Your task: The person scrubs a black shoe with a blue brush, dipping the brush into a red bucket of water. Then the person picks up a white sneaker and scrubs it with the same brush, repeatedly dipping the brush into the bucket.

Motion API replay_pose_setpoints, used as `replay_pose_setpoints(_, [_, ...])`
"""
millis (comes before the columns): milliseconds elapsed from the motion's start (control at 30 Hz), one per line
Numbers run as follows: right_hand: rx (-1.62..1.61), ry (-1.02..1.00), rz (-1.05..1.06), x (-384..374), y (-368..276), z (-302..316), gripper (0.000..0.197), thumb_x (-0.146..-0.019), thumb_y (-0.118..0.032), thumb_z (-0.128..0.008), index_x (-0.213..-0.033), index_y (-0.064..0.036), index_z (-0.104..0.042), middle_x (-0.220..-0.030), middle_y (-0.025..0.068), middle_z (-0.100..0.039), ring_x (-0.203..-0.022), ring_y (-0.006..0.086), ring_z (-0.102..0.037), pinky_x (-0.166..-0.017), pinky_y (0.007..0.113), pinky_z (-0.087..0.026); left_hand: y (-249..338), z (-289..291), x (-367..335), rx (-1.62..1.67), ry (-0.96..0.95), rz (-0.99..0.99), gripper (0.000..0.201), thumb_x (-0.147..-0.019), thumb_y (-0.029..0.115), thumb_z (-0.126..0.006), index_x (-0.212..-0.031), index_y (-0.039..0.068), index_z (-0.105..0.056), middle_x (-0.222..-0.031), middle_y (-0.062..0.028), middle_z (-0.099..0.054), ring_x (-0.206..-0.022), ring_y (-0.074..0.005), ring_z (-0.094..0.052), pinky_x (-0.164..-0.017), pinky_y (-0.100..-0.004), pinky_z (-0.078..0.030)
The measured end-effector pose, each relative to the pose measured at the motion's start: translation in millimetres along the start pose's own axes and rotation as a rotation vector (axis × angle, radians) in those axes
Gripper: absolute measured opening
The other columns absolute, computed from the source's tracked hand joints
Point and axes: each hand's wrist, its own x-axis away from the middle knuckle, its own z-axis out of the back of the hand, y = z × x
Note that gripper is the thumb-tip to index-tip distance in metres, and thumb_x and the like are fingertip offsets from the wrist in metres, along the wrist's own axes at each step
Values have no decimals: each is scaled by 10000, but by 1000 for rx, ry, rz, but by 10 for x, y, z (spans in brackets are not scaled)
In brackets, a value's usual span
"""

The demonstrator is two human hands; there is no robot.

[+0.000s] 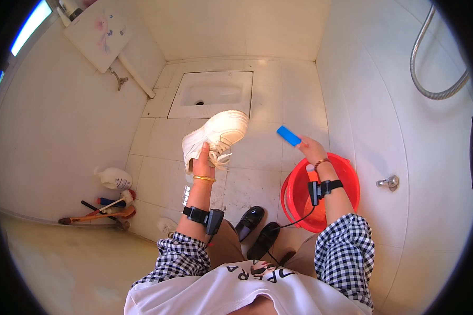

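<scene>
A white lace-up sneaker [215,134] is raised in front of me in my left hand [203,164]. The thumb presses on its side, and the laces dangle loose next to it. My right hand [312,149] grips a blue oblong block [289,136] by one end, with its other end pointing away to the left. Whether it is a brush or a sponge cannot be made out. Below my right forearm stands a red bucket [346,168], partly hidden by the arm; something with a pale cap and a reddish body shows inside it.
A squat toilet [184,107] is set in the tiled floor ahead. By the left wall lie a white bottle [115,178] and several brushes [123,210]. Another white shoe [166,226] rests beside my left leg. A metal hose [443,96] hangs right, above a wall tap [388,182].
</scene>
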Motion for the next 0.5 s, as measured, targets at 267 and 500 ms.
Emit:
replay_pose_setpoints(267, [-465, -49, 258, -333, -827, -166, 379, -871, -196, -578, -1240, -118, -532, -993, 69, -652, -878, 132, -592, -796, 267, -459, 31, -114, -88, 83, -160, 74, 451, -935, 284, -475, -1258, -29, -443, -1246, -128, -522, -1133, -261, -512, -955, -396, -416])
replay_pose_setpoints(500, [-388, 55, 115, -280, -513, 144, 376, -872, -203, -578, -1231, -105, -532, -953, 67, -665, -835, 158, -620, -761, 280, -470, 79, 29, -49, 124, -203, 150, 494, -948, 363, -405, -1276, -7, -423, -1271, -147, -501, -1148, -295, -501, -974, -455, -400])
